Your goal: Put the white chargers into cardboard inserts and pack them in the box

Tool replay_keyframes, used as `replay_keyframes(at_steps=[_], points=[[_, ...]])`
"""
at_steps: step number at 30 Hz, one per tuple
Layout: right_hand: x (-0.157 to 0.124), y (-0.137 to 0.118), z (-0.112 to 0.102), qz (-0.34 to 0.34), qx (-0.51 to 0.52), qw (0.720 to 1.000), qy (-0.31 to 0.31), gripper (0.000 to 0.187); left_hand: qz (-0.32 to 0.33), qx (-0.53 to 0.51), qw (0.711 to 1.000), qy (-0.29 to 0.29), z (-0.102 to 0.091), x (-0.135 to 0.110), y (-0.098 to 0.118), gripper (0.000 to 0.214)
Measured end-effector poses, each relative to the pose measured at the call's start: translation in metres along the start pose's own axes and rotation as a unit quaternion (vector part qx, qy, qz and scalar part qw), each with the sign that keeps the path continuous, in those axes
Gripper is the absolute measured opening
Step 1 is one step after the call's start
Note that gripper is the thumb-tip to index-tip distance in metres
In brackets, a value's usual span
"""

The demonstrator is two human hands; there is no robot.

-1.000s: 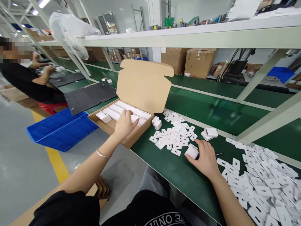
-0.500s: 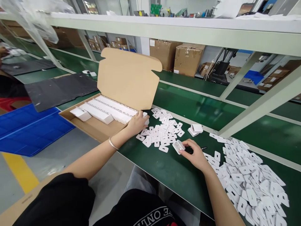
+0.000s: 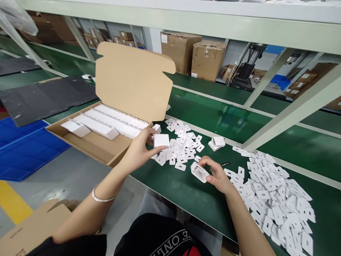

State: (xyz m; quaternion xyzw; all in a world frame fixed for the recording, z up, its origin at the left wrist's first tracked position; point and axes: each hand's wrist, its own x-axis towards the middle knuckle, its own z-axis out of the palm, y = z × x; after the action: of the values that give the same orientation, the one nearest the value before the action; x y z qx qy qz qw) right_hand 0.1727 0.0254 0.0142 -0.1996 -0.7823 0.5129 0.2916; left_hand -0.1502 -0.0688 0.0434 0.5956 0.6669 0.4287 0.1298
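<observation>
My left hand (image 3: 141, 147) grips a white plastic housing (image 3: 161, 140) between thumb and fingers, above the near pile of flat white plates (image 3: 183, 142). Behind it, another white housing (image 3: 157, 128) stands by the box corner. My right hand (image 3: 215, 174) holds a hollow white plastic shell (image 3: 199, 172) by its edge, its open side facing me. To the left lies an open cardboard box (image 3: 112, 158) with rows of white housings (image 3: 106, 124) inside. A small stack of white shells (image 3: 217, 142) sits beyond my right hand.
A large heap of flat white plates (image 3: 279, 202) spreads over the right of the green table (image 3: 170, 188). A dark pen-like stick (image 3: 225, 164) lies behind my right hand. Slanted shelf posts (image 3: 266, 85) rise at the back. A blue bin (image 3: 29, 149) stands at the left.
My left hand has come back from the box corner toward me, now with a white housing in it. My right hand has tipped its shell so the hollow shows more. The view has shifted.
</observation>
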Motion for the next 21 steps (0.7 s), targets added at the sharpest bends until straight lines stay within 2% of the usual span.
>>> replay_keyframes(at_steps=[2, 3, 5, 7, 8, 10, 14, 17, 21], points=[[0.000, -0.002, 0.001, -0.004, 0.001, 1.000, -0.003, 0.066, -0.028, -0.207, 0.978, -0.017, 0.012, -0.017, 0.007, 0.054], [0.000, -0.002, 0.002, -0.005, 0.001, 1.000, -0.004, 0.066, -0.041, -0.307, 0.950, -0.042, 0.021, -0.024, 0.010, 0.059], [0.001, -0.002, 0.002, -0.002, 0.000, 1.000, -0.005, 0.067, -0.053, -0.478, 0.872, -0.095, 0.040, -0.039, 0.015, 0.070], [0.001, -0.002, 0.002, 0.002, -0.002, 1.000, -0.005, 0.068, -0.056, -0.581, 0.802, -0.127, 0.059, -0.050, 0.022, 0.073], [0.001, -0.001, 0.002, 0.002, -0.003, 1.000, -0.005, 0.067, -0.056, -0.607, 0.781, -0.134, 0.066, -0.055, 0.025, 0.072], [0.002, -0.001, 0.001, 0.000, -0.005, 1.000, -0.005, 0.066, -0.052, -0.627, 0.764, -0.145, 0.075, -0.060, 0.031, 0.070], [0.003, -0.002, 0.001, 0.002, -0.004, 1.000, -0.005, 0.067, -0.028, -0.624, 0.762, -0.172, 0.074, -0.060, 0.039, 0.070], [0.003, -0.002, 0.001, 0.008, 0.003, 1.000, -0.011, 0.066, -0.016, -0.622, 0.761, -0.183, 0.072, -0.057, 0.039, 0.071], [0.002, 0.001, 0.001, 0.007, 0.025, 1.000, -0.015, 0.061, 0.017, -0.638, 0.745, -0.194, 0.075, -0.058, 0.034, 0.068]])
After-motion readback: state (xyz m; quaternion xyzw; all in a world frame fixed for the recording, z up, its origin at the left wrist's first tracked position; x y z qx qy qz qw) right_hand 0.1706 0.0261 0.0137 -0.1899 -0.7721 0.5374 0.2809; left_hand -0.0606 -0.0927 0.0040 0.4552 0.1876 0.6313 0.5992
